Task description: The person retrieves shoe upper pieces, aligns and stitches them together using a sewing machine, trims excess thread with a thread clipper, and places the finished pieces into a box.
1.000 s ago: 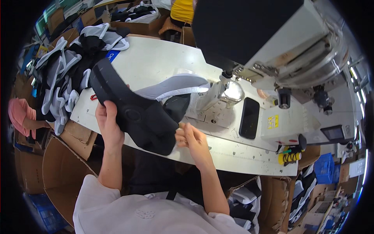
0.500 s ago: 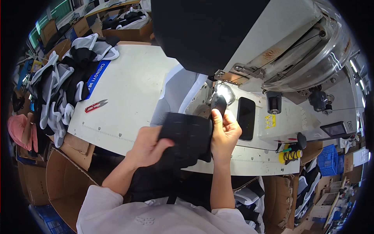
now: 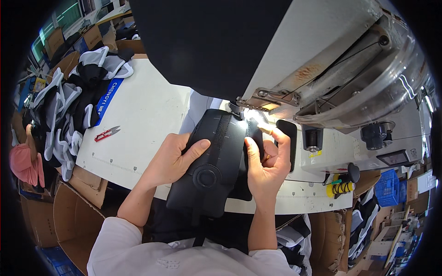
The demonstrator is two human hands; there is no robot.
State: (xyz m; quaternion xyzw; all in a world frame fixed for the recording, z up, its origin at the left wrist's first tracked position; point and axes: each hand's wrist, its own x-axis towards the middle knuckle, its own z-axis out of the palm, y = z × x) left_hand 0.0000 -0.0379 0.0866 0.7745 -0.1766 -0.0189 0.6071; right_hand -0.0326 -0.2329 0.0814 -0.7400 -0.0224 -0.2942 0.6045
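A black sewn piece (image 3: 202, 156) with a raised round ring and lines of stitching lies tilted under the head of a sewing machine (image 3: 294, 69). My left hand (image 3: 172, 158) is closed on its left edge, thumb on top and fingers mostly hidden underneath. On the other side my right hand (image 3: 269, 158) pinches a black strip-like edge of the same piece, close to the brightly lit needle area. Thumb and bent fingers press that edge between them. The machine's head hides the needle itself. Part of a grey mesh panel shows behind the piece.
Red thread snips (image 3: 107, 133) lie on the white table (image 3: 138, 115), left of my hands. A pile of black, grey and white pieces (image 3: 69, 119) covers the table's left end. A dark phone (image 3: 287, 138) rests right of the needle. Cardboard boxes (image 3: 76, 214) stand below.
The black piece has swung round and now lies flatter, with its round ring showing. My left hand has shifted slightly with it; my right fingers have spread more along the edge. The view has shifted slightly.
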